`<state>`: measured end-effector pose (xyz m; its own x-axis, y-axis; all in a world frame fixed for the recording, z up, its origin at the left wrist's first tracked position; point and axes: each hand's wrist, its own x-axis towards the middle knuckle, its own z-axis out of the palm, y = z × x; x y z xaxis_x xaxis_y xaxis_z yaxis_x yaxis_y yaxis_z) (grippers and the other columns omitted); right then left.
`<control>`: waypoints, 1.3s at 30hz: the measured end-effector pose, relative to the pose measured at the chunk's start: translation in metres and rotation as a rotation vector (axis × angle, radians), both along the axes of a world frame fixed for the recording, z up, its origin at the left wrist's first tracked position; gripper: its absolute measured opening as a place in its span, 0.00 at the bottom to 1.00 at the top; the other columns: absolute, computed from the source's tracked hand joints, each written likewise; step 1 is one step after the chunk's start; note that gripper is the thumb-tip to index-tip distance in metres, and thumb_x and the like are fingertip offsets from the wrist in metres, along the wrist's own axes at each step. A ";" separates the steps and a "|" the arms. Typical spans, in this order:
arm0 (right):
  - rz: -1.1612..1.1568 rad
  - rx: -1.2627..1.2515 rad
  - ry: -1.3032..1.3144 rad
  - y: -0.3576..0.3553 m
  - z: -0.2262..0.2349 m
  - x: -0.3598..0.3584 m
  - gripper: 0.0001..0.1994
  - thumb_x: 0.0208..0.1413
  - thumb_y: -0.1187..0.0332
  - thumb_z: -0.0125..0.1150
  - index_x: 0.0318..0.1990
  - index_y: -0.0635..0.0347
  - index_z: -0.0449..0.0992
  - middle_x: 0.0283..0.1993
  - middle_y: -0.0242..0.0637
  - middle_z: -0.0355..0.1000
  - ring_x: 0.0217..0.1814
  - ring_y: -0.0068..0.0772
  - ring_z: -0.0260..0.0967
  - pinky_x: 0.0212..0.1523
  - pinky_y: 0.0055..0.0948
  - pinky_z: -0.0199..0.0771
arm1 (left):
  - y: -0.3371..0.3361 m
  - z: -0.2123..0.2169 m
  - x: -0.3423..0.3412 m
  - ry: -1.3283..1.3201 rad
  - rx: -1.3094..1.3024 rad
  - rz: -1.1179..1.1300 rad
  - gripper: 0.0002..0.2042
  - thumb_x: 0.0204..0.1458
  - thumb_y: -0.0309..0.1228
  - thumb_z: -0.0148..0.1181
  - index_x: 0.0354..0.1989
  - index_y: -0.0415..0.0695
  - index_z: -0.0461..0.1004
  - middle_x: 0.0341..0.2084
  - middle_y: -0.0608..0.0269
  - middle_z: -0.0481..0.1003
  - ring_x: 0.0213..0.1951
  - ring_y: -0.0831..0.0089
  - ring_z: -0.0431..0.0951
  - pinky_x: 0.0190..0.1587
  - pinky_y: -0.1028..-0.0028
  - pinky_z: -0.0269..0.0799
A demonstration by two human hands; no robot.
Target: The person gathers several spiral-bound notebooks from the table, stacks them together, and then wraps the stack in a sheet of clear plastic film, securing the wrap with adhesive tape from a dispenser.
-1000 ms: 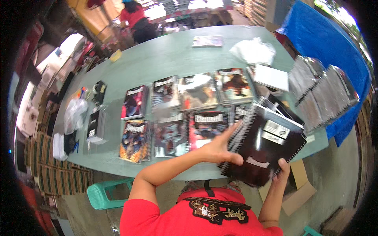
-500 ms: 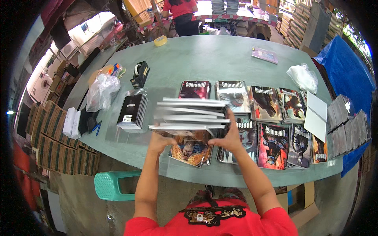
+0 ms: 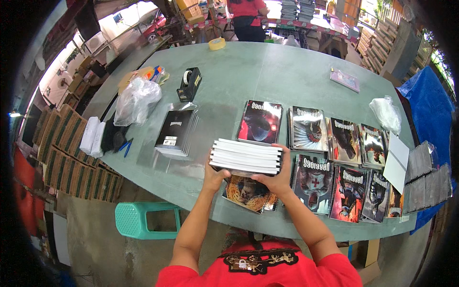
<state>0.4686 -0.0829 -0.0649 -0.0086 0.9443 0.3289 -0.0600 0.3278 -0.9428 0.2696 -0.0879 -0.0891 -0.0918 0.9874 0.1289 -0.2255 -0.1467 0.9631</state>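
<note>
A stack of spiral-bound notebooks is held between my hands above the near part of the table, white page edges showing. My left hand grips its left end, and my right hand closes on the right end beside the spirals. Both thumbs lie along the near side. Partly hidden beneath them is a pile of notebooks with a golden-patterned cover. Just beyond the stack lies a notebook with a dark red cover. More piles of illustrated notebooks stand to the right.
Black notebooks in clear sleeves, a tape dispenser and a plastic bag are on the left. Tape sits at the far edge. White board and grey bundles lie right. A green stool stands below.
The notebooks in my hands were blurred and spaced apart; now they sit close together in one compact stack. The whole view has shifted, with the table items appearing farther right.
</note>
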 end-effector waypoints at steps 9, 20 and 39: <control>-0.212 -0.116 -0.060 -0.016 -0.075 -0.005 0.48 0.24 0.62 0.77 0.54 0.68 0.52 0.43 0.37 0.67 0.49 0.37 0.63 0.58 0.37 0.50 | 0.034 -0.035 -0.016 0.422 0.008 -0.416 0.36 0.21 0.34 0.76 0.44 0.36 0.65 0.37 0.57 0.72 0.41 0.71 0.72 0.45 0.70 0.67; -0.257 -0.408 -0.088 0.057 0.003 -0.041 0.28 0.37 0.61 0.69 0.45 0.67 0.67 0.39 0.41 0.71 0.43 0.29 0.67 0.43 0.27 0.67 | 0.099 0.026 -0.052 0.229 -0.111 -0.560 0.41 0.29 0.34 0.72 0.54 0.39 0.55 0.45 0.55 0.67 0.48 0.65 0.67 0.52 0.68 0.61; -0.511 -0.412 -1.538 0.184 -0.059 -0.112 0.32 0.38 0.56 0.63 0.48 0.72 0.63 0.45 0.43 0.60 0.44 0.38 0.59 0.38 0.38 0.66 | 0.496 -0.132 -0.140 -0.175 -0.824 -0.473 0.18 0.38 0.29 0.66 0.40 0.41 0.70 0.37 0.56 0.74 0.39 0.62 0.74 0.42 0.57 0.70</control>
